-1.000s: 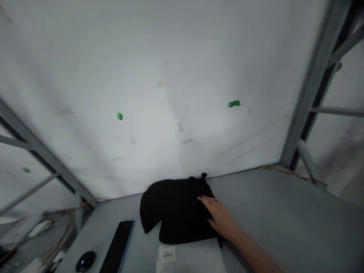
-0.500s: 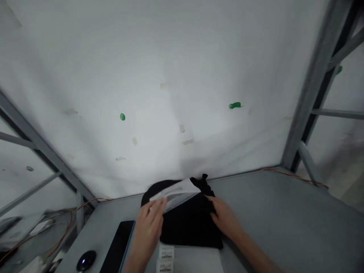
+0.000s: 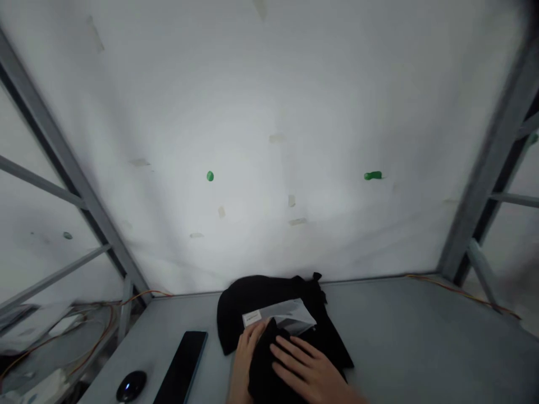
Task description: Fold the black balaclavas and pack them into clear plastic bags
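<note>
A folded piece of black cloth (image 3: 266, 367) stands raised between my hands at the bottom centre. My left hand (image 3: 244, 359) grips its left side, some fingers hidden behind the fabric. My right hand (image 3: 309, 373) lies against the front of the cloth, fingers stretched out and slightly apart. Just beyond them, a clear plastic bag (image 3: 290, 315) with a white label lies on a larger spread of black fabric (image 3: 240, 297). That fabric reaches back to the wall and has a small knot-like end at its far right. The lower edge of the raised cloth is out of frame.
On the grey table (image 3: 404, 336), a dark tablet-like slab (image 3: 182, 367) with a blue edge lies to the left. Beside it sits a round black device (image 3: 131, 386) with a lit spot. Metal frame posts (image 3: 105, 230) flank the white wall. Cables (image 3: 463, 294) run along the back.
My left hand has let go of the plastic bag, which now lies on the black fabric. Both hands have come nearer and together around black cloth. The barcode stickers are out of sight.
</note>
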The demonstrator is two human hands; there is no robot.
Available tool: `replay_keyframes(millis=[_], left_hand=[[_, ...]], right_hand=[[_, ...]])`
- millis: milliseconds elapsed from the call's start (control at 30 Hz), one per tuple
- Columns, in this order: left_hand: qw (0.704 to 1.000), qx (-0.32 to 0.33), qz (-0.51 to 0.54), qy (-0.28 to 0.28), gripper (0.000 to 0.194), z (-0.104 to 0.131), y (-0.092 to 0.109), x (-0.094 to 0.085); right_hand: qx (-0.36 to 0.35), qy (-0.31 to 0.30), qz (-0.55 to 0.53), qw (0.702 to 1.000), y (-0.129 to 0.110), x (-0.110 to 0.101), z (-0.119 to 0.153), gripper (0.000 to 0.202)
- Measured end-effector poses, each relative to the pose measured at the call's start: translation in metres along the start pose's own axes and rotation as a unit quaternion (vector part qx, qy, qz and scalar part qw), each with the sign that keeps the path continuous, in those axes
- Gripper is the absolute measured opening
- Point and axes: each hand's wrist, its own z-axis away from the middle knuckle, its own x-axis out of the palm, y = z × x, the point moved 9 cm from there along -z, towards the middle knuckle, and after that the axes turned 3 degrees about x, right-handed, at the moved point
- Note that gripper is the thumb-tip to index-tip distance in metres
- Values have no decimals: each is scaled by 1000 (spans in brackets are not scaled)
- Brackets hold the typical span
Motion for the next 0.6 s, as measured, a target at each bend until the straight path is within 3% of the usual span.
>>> replay_keyframes(millis=[67,133,267,367,500,600], left_hand=[[999,30,-7,-8,68,3,3,2],[998,56,-14,-6,83,7,7,3],[995,92,-47,-7,93,10,22,3],[991,110,-78,-25,93,11,30,7],[994,32,-106,-9,85,14,8,4],[986,-32,-161,30,79,17,-10,-3]], right_hand=[[-40,-54,61,996,-3,16,-3,39],[-15,-65,96,993,11,30,0,39],[147,-54,161,975,47,53,7,42],[237,-108,165,951,56,66,6,41],[143,-224,8,964,29,76,-2,68],[138,-237,-7,962,30,79,-1,68]])
